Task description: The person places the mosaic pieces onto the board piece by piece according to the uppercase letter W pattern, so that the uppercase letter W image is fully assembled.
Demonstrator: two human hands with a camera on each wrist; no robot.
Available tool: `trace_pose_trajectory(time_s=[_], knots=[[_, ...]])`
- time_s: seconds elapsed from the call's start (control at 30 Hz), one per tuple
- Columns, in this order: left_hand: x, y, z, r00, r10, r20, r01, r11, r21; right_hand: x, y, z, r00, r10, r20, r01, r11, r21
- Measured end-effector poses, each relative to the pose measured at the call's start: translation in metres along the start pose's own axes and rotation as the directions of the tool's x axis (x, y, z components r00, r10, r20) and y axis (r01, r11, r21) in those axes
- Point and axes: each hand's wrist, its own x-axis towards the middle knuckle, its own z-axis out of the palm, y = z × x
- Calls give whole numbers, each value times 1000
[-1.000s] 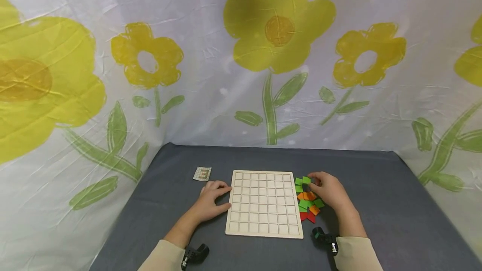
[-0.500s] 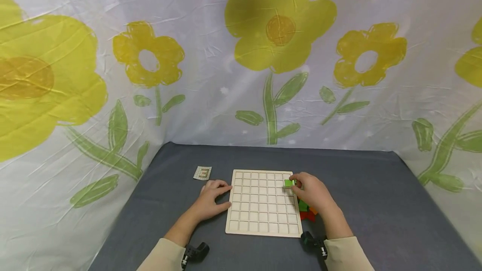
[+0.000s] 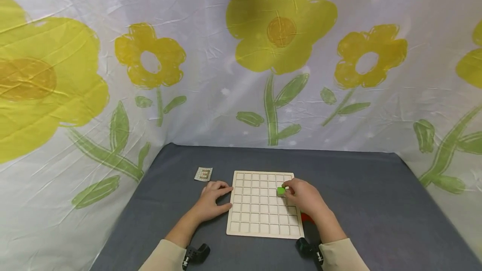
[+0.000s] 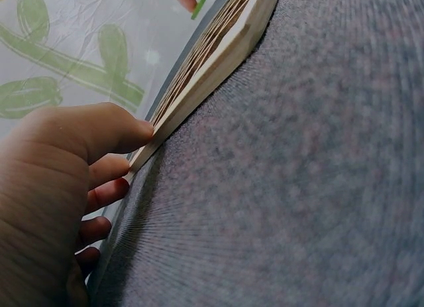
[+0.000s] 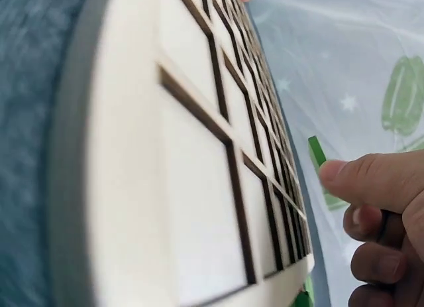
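Observation:
A pale wooden grid board (image 3: 260, 216) with square recesses lies on the dark cloth. My right hand (image 3: 306, 195) pinches a small green square tile (image 3: 280, 191) between thumb and fingertips, above the board's upper right part. In the right wrist view that green tile (image 5: 317, 151) stands on edge at the thumb tip, raised over the board. My left hand (image 3: 209, 202) rests at the board's left edge, thumb and index finger spread and touching it. The left wrist view shows the left thumb (image 4: 126, 129) against the rim, with the other fingers loosely bent.
A small pattern card (image 3: 203, 174) lies behind the left hand, left of the board. Red tiles (image 3: 307, 218) show beside the board's right edge, partly under the right forearm; the other loose tiles there are hidden. A flower-printed curtain (image 3: 211, 95) hangs behind the table.
My right hand has picked a green tile from the pile right of the board and carried it left over the grid. My left hand has stayed at the edge.

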Motion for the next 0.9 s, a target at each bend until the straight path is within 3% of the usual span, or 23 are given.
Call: trace_pose_trajectory(time_s=[0.3, 0.9], knots=[[0, 3, -2, 1000, 1, -1, -1, 1000, 3, -1, 0, 9, 1000, -2, 9, 2, 999, -33], [0, 4, -3, 1000, -8, -2, 8, 1000, 3, 1, 1, 15, 998, -38, -48, 33, 996, -87]])
